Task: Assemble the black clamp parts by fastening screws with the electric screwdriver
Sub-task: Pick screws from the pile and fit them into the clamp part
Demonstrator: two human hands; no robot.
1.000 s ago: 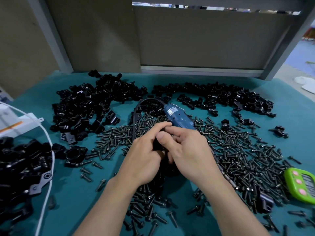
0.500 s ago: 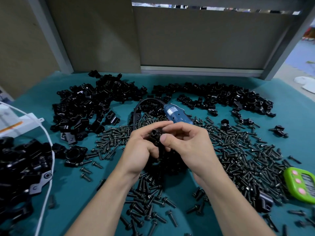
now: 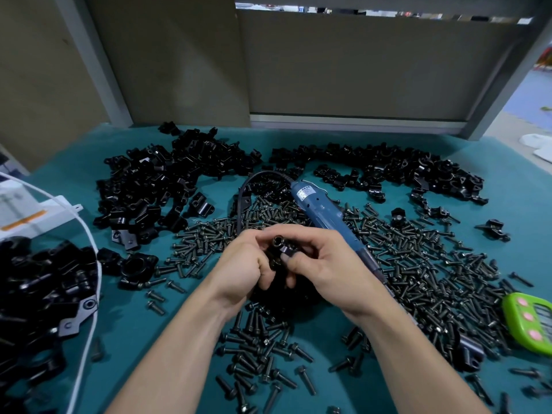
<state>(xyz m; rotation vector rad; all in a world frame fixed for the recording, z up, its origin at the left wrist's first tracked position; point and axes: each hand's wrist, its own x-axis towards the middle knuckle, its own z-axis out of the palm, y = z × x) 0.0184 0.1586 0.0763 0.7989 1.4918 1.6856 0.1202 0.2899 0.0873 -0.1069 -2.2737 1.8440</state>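
Black parts [image 3: 38, 294] lie heaped at the near left of the table [image 3: 134, 339], with a larger pile [image 3: 167, 180] behind them. Loose screws [image 3: 209, 237] spread from there across the centre.

Left hand [image 3: 242, 264]: fingers curled, thumb and forefinger pinching the clamp [image 3: 279, 249] from its left side.

Right hand [image 3: 325, 264]: thumb and fingertips pinching the same clamp from its right side. The clamp sits between both hands, clear of the table, above the screws.

Change: one second ago both hands were closed together over the clamp and hid it. They have since risen slightly and parted at the thumbs, so the top of the clamp now shows. A round feature faces upward there; whether it is a bore or a seated screw head cannot be told.

Meaning for the task: the clamp appears presented for fastening, but no driving has begun.

Screwdriver [image 3: 319, 207]: unheld, lying on the screws just behind the right hand, its tip end running down past that wrist. To take it up, the right hand would have to release the clamp and leave it to the left alone.

Further right: a second pile [image 3: 403, 171] at the back and a green timer [image 3: 528, 321] at the table edge.
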